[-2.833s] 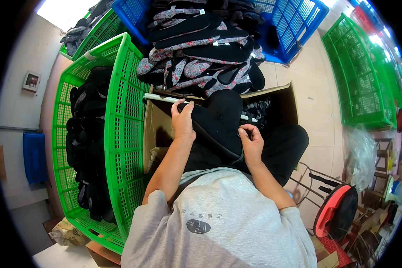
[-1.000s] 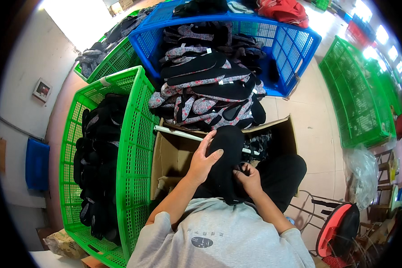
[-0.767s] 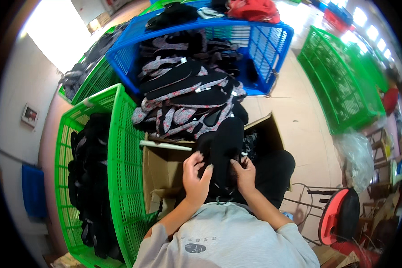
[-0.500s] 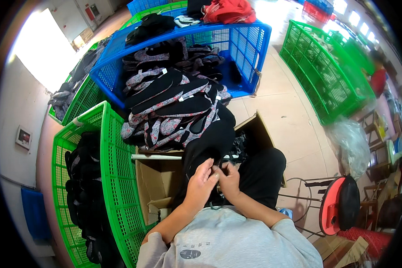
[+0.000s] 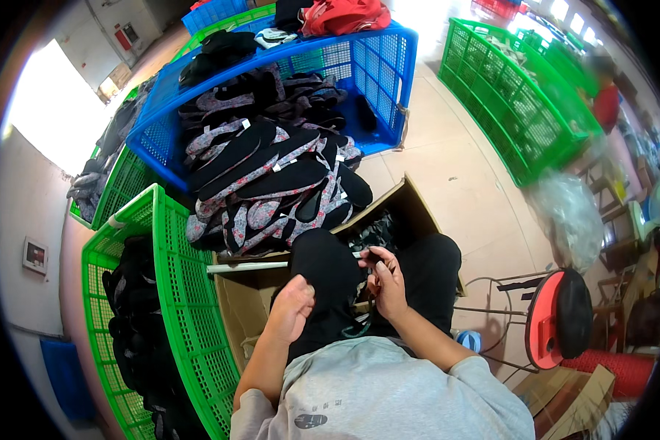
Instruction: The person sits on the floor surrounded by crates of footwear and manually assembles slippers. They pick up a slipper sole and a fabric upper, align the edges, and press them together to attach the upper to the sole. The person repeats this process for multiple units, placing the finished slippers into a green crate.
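My left hand (image 5: pixel 293 308) is over my left thigh, fingers curled together; whatever it may hold is hidden. My right hand (image 5: pixel 386 284) is above the gap between my knees, with thumb and fingers pinched round something small and dark that I cannot make out. A dark cord (image 5: pixel 358 328) hangs below it near my waist. Beyond my knees lies a heap of slippers (image 5: pixel 271 172) with black soles and floral fabric, spilling from a blue crate (image 5: pixel 385 88) tipped on its side. Under my hands, an open cardboard box (image 5: pixel 418 207) holds dark pieces.
At my left stands a green crate (image 5: pixel 187 308) filled with black slippers. A white rod (image 5: pixel 246 268) lies across the box. To the right are a round red-and-black stool seat (image 5: pixel 561 319), a clear plastic bag (image 5: pixel 568 220) and another green crate (image 5: pixel 513 103). A person (image 5: pixel 606 106) is beyond.
My hands were together between my knees and are now apart. The left hand has drawn left and nearer to me; the right has shifted slightly right. The whole view has tilted slightly.
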A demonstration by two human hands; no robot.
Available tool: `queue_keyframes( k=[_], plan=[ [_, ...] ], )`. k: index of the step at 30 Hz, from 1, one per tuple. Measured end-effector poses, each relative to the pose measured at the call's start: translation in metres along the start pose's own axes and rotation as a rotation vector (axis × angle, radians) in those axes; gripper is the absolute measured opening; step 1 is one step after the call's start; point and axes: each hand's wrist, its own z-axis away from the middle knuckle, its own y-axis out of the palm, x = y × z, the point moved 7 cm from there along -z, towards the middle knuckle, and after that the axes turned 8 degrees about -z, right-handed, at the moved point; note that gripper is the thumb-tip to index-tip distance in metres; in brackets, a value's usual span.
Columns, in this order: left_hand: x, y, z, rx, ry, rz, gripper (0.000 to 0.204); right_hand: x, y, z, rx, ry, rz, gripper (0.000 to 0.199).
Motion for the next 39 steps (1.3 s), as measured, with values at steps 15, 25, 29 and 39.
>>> queue_keyframes(
  k=[15, 25, 29, 39],
  plan=[
    [0.048, 0.039, -0.008, 0.2, -0.222, 0.155, 0.049, 0.017, 0.029, 0.028, 0.251, -0.181, 0.179, 0.017],
    [0.052, 0.048, -0.013, 0.188, -0.199, 0.044, 0.05, 0.015, 0.021, 0.029, 0.24, -0.243, 0.185, 0.021],
    [0.045, 0.049, -0.018, 0.061, -0.167, 0.085, 0.045, 0.014, 0.024, 0.02, 0.209, -0.195, 0.208, 0.02],
    [-0.025, 0.062, -0.019, 0.298, 0.075, 0.785, 0.041, -0.04, 0.033, 0.025, 0.448, 0.281, 0.141, 0.086]
  ],
)
